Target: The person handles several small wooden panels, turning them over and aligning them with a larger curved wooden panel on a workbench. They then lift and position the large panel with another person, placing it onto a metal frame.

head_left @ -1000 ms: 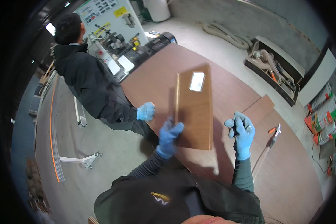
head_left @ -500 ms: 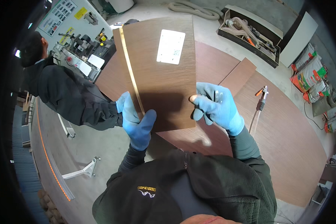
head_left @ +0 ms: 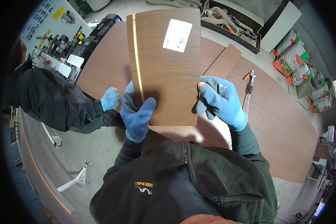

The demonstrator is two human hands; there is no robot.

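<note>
Between my hands I hold up a brown wood-grain panel (head_left: pixel 166 82), tilted so that its broad face is toward me. It bears a white label (head_left: pixel 178 35) near its upper right and a thin gold strip (head_left: pixel 136 52) along its left side. My left hand (head_left: pixel 136 112), in a blue glove, is closed on the lower left edge with the thumb on the face. My right hand (head_left: pixel 222 100), gloved alike with one bare fingertip showing, is curled at the lower right edge; the panel's back is hidden.
A large brown tabletop (head_left: pixel 283 123) spreads beneath, bearing a loose narrow board (head_left: pixel 224 59) and an air blow gun (head_left: pixel 250 84). At left, a co-worker's gloved hand (head_left: pixel 110 99) is near my left hand, beside a machine (head_left: pixel 69 52). Beyond are a tool box (head_left: pixel 233 35) and several bags (head_left: pixel 293 59).
The view has shifted to the right. The co-worker's hand, which was touching or overlapping my left hand, is now apart from it to the left. My hands still hold the panel.
</note>
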